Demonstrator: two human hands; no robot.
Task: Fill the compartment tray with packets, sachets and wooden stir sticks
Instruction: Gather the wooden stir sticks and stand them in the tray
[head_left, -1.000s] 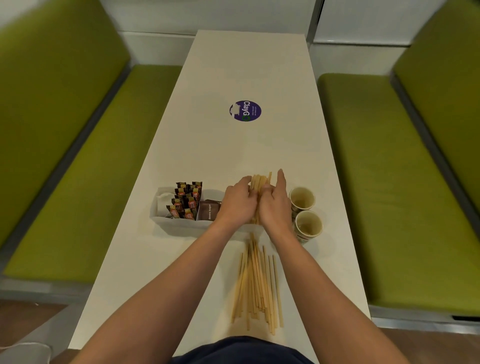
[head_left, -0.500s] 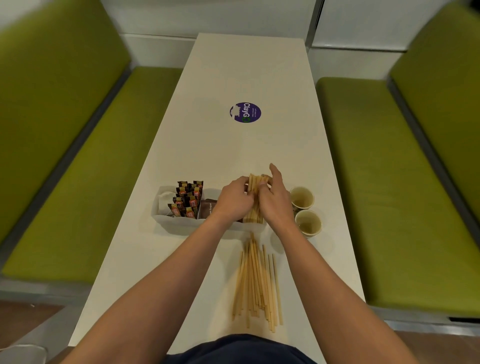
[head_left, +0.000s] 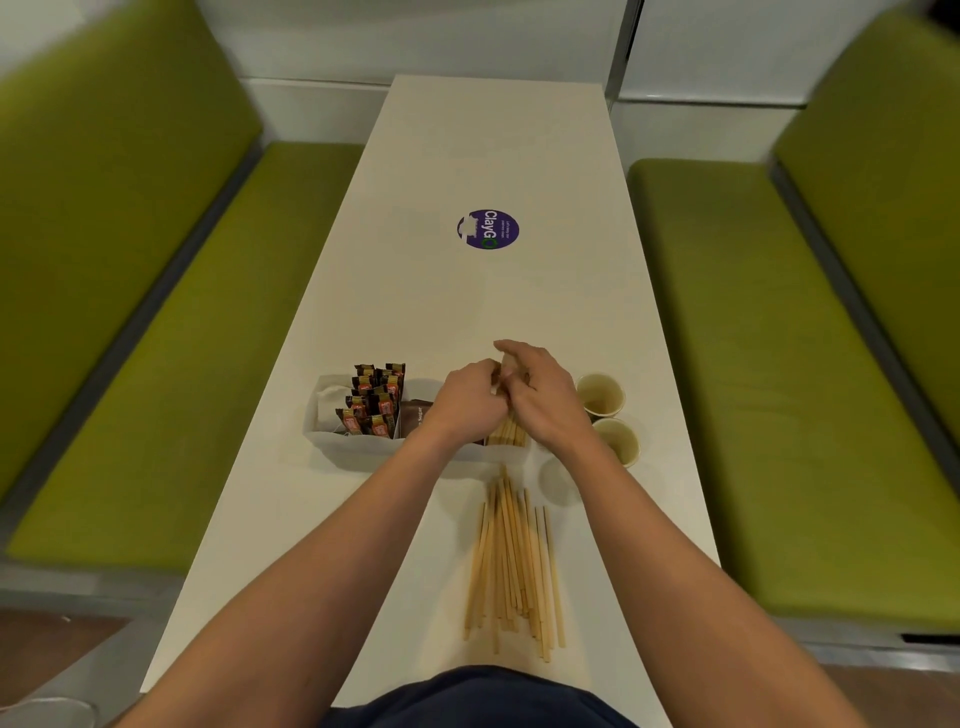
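Over tray (head_left: 358, 447), L hand (head_left: 467, 400) & R hand (head_left: 550, 400) grip stick bundle (head_left: 506, 434); "ClayGO" sticker (head_left: 488, 229) beyond.

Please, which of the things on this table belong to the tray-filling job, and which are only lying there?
For the job: tray, sachets, brown packet, sticks in the tray, gripped by the left hand and right hand, loose sticks on the table.

Only lying about: far paper cup, near paper cup, purple sticker.

Left hand (head_left: 466, 402) against right hand (head_left: 548, 397), curled
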